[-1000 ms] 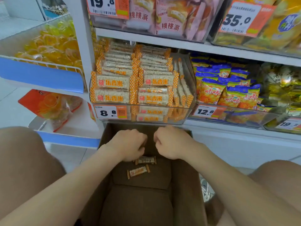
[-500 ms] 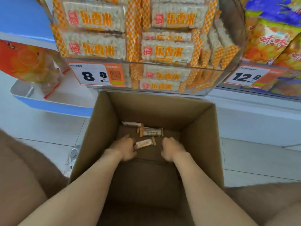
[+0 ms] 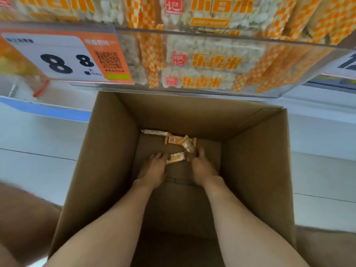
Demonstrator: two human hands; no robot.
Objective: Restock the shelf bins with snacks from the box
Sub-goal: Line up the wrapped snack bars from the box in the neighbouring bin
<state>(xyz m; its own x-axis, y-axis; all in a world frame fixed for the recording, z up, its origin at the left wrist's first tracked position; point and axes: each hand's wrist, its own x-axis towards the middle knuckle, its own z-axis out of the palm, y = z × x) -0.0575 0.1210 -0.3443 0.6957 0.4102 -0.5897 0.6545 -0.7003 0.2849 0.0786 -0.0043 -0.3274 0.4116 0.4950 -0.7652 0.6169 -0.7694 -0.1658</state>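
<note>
On the far left, the price tag with the big 8 looks much larger than half a second ago, because my head has come down closer to the shelf bin. The bin is full of orange-and-white rice snacks and now fills the whole top of my view. Below it the open box stands on the pale floor, under the bin as before.

My left grip has gone a little further forward along the bottom of the box. It is wide: the fingers lie rather straight and flat, and the fingertips touch the left end of the nearest packet. This packet lies flat between my two grips. Beyond it, against the back wall, the far packet has not moved.

My right grip has also moved forward, to the right end of the nearest packet. The thumb points away from me and the other fingers are hidden under the hand, so I cannot tell if this grip holds something. Just beyond it a tilted packet now leans on its edge, touching the middle packet.
</note>
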